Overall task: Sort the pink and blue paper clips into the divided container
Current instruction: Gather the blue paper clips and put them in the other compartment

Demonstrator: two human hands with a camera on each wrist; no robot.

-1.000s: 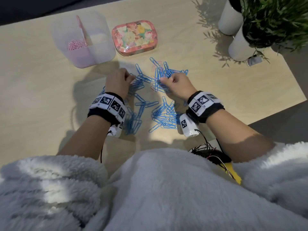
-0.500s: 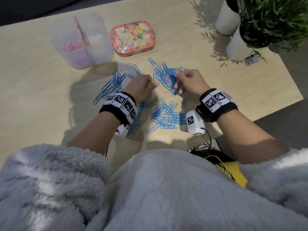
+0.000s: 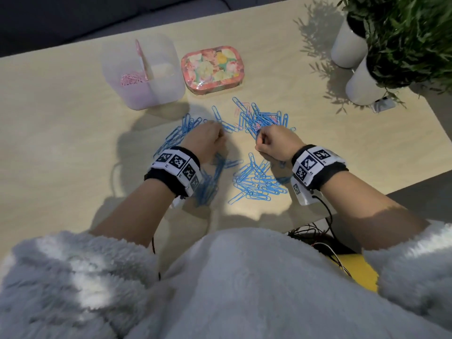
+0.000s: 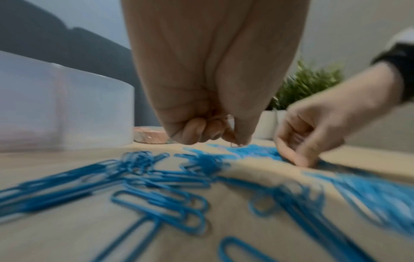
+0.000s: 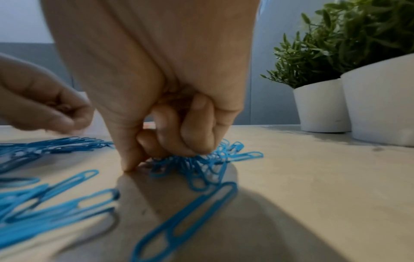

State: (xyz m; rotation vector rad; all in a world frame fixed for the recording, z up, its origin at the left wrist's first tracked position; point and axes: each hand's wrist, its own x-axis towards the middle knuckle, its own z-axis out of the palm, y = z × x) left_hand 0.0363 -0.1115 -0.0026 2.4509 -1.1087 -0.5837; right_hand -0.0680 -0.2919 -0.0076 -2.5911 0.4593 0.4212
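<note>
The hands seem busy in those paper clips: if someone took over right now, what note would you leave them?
Left hand: fingers curled, pinching a pink clip just above the table.
Right hand: fingers curled, digging into the far heap of blue clips; whether it grips one is unclear.
Divided container: pink clips in its left compartment, right one looks empty.
Left to do: a few pink clips remain in that heap; every blue clip is still on the table.
</note>
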